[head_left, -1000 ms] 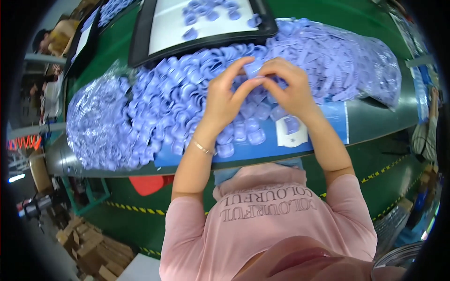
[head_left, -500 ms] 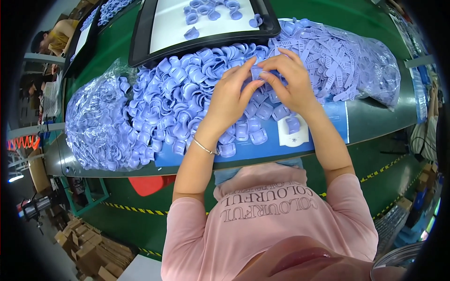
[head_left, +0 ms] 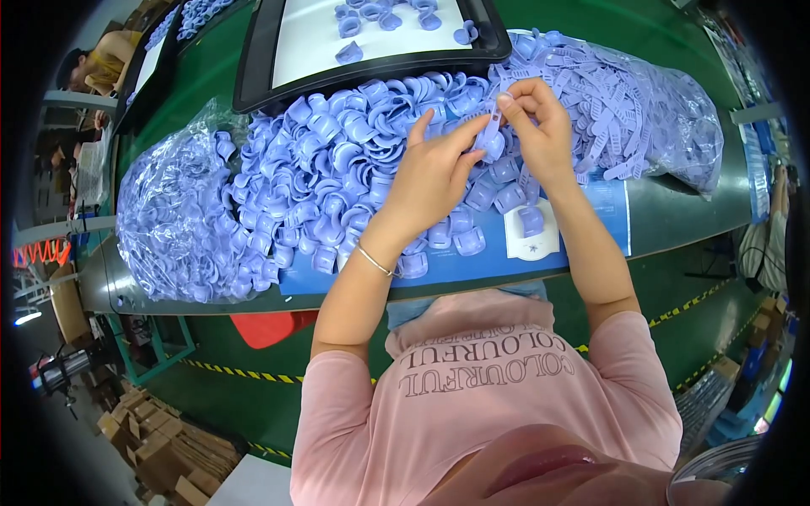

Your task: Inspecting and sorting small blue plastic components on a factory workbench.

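Between thumb and index finger, my left hand (head_left: pixel 432 175) pinches a curved periwinkle-blue plastic piece (head_left: pixel 493 148), its other fingers loosely apart. A narrow slotted plastic strap (head_left: pixel 496 111) rises from beside that piece, and the thumb and curled fingers of my right hand (head_left: pixel 542 126) grip it. Whether the strap is joined to the curved piece, I cannot tell. Beneath my hands lies a big heap of the same curved pieces (head_left: pixel 337 160). To the right of my right hand is a pile of slotted straps (head_left: pixel 612 105).
A black-rimmed tray (head_left: pixel 363 74) with several finished-looking pieces stands beyond the heap. Clear plastic bags (head_left: pixel 164 219) lie at both ends. One curved piece (head_left: pixel 531 221) rests on a white card (head_left: pixel 521 244) near the table edge. Another person (head_left: pixel 105 63) sits far left.
My hands have drawn slightly apart, the right one shifting rightward. The strap now shows upright between them, and the curved piece sits a little lower and farther right.
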`<state>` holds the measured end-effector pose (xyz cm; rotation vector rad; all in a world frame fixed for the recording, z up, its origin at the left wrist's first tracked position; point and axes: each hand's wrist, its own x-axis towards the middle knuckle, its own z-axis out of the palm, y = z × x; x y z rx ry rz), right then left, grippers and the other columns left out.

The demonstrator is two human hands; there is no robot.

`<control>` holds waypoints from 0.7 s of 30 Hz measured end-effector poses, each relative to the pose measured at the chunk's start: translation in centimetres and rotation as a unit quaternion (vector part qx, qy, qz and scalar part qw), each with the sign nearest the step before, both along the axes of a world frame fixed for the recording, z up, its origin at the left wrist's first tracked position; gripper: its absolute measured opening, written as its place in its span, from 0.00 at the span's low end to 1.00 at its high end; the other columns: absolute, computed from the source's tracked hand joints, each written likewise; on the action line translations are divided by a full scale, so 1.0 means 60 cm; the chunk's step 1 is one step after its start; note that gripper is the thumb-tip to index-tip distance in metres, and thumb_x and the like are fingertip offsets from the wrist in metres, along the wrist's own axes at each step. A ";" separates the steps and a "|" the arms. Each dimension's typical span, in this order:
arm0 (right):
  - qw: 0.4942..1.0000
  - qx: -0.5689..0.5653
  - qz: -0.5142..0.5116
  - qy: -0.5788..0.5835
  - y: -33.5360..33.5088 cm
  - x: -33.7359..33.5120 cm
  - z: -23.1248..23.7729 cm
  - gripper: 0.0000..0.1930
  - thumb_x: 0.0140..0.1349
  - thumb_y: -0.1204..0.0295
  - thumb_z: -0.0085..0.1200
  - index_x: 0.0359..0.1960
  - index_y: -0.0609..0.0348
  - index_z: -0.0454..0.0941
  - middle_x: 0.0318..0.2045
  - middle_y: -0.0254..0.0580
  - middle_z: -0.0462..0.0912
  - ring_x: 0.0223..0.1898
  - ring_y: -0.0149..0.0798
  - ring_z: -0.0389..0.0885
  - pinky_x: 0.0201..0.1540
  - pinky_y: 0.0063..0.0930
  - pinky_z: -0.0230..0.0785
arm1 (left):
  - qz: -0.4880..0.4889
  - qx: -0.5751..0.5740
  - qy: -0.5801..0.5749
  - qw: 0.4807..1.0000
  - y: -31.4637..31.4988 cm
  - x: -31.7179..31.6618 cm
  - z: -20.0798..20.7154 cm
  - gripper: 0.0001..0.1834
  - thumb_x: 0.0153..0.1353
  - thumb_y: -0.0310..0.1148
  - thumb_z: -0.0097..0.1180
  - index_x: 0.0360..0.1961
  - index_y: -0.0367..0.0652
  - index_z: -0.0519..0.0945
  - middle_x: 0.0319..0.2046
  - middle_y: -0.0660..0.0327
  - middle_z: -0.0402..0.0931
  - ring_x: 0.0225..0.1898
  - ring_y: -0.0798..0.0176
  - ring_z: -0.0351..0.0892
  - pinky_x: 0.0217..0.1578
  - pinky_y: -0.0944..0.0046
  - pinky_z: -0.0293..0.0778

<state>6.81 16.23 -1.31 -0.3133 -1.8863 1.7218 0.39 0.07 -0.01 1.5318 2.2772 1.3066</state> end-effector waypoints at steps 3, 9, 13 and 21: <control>0.996 0.078 -0.001 -0.041 0.003 0.002 0.012 0.06 0.60 0.76 0.55 0.34 0.64 0.71 0.26 0.35 0.77 0.29 0.23 0.75 0.34 0.17 0.67 | 0.013 0.016 -0.008 1.000 0.002 0.001 0.002 0.19 0.59 0.29 0.55 0.53 0.43 0.73 0.29 0.54 0.80 0.32 0.54 0.79 0.60 0.46 0.55; 0.982 0.186 -0.027 0.022 -0.034 0.010 0.022 0.07 0.55 0.77 0.59 0.34 0.64 0.74 0.31 0.37 0.78 0.32 0.28 0.78 0.35 0.21 0.69 | 0.070 0.086 -0.107 0.988 -0.004 -0.005 -0.014 0.16 0.56 0.30 0.58 0.47 0.42 0.77 0.28 0.56 0.81 0.34 0.58 0.81 0.60 0.50 0.57; 0.920 0.376 -0.083 0.066 -0.044 0.017 0.034 0.12 0.49 0.74 0.64 0.35 0.59 0.77 0.38 0.40 0.79 0.39 0.39 0.79 0.40 0.30 0.69 | 0.110 0.108 -0.128 0.980 -0.004 -0.002 -0.007 0.14 0.55 0.28 0.58 0.44 0.41 0.78 0.27 0.56 0.82 0.34 0.59 0.82 0.60 0.53 0.58; 0.868 0.479 -0.103 0.075 -0.036 0.017 0.028 0.12 0.46 0.70 0.64 0.34 0.52 0.81 0.43 0.31 0.81 0.46 0.39 0.77 0.56 0.41 0.57 | 0.125 0.108 0.000 0.986 0.002 0.006 -0.003 0.15 0.55 0.26 0.57 0.46 0.40 0.78 0.28 0.56 0.82 0.33 0.60 0.82 0.59 0.53 0.59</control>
